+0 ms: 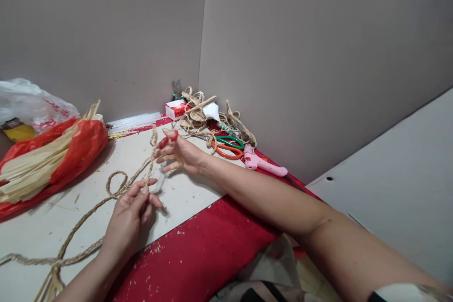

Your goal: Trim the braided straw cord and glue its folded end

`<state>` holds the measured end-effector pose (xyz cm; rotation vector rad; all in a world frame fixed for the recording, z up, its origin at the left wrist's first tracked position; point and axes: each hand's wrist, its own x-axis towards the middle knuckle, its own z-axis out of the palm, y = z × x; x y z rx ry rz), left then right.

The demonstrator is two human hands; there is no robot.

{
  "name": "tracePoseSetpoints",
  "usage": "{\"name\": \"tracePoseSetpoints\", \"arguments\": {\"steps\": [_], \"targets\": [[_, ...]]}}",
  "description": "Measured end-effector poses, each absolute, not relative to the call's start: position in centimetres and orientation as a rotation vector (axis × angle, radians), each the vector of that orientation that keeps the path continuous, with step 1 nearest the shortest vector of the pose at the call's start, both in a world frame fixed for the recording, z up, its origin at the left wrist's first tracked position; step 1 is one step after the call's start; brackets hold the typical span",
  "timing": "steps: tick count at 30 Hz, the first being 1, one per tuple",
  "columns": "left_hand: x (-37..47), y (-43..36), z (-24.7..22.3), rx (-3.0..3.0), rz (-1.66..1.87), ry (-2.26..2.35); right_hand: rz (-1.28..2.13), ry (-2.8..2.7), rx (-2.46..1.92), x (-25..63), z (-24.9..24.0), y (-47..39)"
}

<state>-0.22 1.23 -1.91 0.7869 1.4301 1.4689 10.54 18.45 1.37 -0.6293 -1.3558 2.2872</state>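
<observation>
A braided straw rope (88,215) runs in loops over the white board, and a section of it rises from my left hand. My left hand (132,207) pinches this rope between thumb and fingers near the board's front edge. Just beyond it, my right hand (180,153) is beside the rope's raised upper part, palm turned toward it. Its fingers are spread, with red wrapping on some of them. Whether those fingertips touch the rope I cannot tell. Loose straw strands (50,283) fan out from the braid at the lower left.
Dried husks (42,160) lie in a red plastic bag (88,146) on the left. Toward the corner are coiled braid (194,118), a red-and-white box (176,109), green-handled scissors (230,141), orange-handled scissors (226,153) and a pink glue gun (264,164). Grey walls stand behind the white board (194,198).
</observation>
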Motion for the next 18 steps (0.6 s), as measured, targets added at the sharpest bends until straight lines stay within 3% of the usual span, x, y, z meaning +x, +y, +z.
{"name": "tracePoseSetpoints", "arguments": {"steps": [6, 18], "targets": [[-0.6, 1.4, -0.6, 0.681, 1.501, 1.314, 2.233, -1.233, -0.77, 12.4, -0.3, 17.1], [0.2, 1.2, -1.6, 0.638, 1.35, 1.127, 2.175, -1.253, -0.543, 11.3, -1.1, 13.5]]}}
